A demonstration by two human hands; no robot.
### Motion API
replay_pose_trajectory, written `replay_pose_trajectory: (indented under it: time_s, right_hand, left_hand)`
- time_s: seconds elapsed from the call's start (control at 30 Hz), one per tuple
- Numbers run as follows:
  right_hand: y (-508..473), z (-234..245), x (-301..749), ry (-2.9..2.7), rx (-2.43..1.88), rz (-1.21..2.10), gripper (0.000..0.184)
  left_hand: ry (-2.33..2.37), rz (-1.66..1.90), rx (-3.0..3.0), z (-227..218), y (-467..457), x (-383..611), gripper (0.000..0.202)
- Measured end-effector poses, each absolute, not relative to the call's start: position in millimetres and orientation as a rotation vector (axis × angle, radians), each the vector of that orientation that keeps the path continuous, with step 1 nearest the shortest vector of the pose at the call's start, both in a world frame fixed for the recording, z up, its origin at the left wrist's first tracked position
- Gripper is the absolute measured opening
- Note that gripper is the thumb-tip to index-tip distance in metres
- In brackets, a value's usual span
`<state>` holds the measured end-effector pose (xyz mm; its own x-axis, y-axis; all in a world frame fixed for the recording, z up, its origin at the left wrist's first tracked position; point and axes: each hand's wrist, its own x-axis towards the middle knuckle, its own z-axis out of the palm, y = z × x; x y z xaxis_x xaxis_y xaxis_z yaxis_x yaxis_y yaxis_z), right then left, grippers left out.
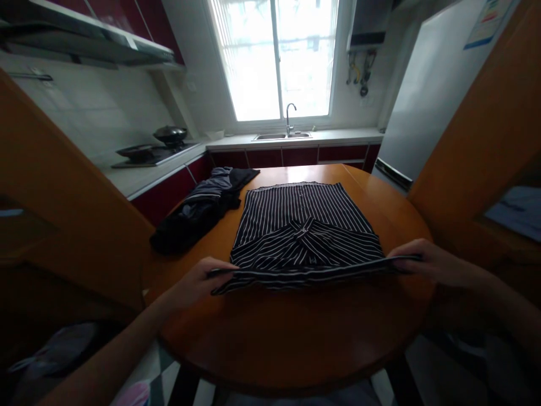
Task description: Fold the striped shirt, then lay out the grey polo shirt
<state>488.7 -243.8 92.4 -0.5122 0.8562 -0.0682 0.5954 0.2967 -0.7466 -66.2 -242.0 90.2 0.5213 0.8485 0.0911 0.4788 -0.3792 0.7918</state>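
Note:
A black shirt with thin white stripes [296,220] lies spread on a round wooden table [296,332]. Its near edge is lifted off the table and stretched between both hands. My left hand [198,282] pinches the near left corner of the striped shirt. My right hand [422,262] pinches the near right corner. The sleeves lie folded across the shirt's middle.
A heap of dark clothes [203,206] sits at the table's far left edge. Behind are a counter with a sink and tap [289,121], a stove with a wok [169,135], a window, and a white fridge [426,96] at right. Wooden chair backs stand at both sides.

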Motion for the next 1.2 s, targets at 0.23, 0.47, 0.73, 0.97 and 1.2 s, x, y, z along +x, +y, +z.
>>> replay_pose_trajectory:
  time_s: [0.23,0.47,0.73,0.97,1.2]
  right_hand:
    - [-152.5,98.7,475.5,-2.022,-1.335,1.008,0.053]
    - [-72.9,76.8,452.8,-1.719,-1.452,1.156,0.039]
    - [-14.5,31.2,440.3,-1.505,-1.658,1.145,0.022]
    - [3.4,9.4,444.8,-1.487,-1.666,0.938,0.017]
    - [7.9,1.3,441.4,-1.405,-1.593,0.829,0.011]
  left_hand:
    - [1.152,0.868,1.389,95.7,-172.7,-52.6,0.039]
    - [1.177,0.938,1.048,71.7,-91.6,-45.0,0.025]
    - [1.315,0.840,0.952,35.0,-27.3,-48.1,0.017]
    - [1.404,0.858,0.942,22.5,-10.0,-53.3,0.016]
    - [1.488,0.929,1.041,17.4,-12.9,-52.4,0.025]
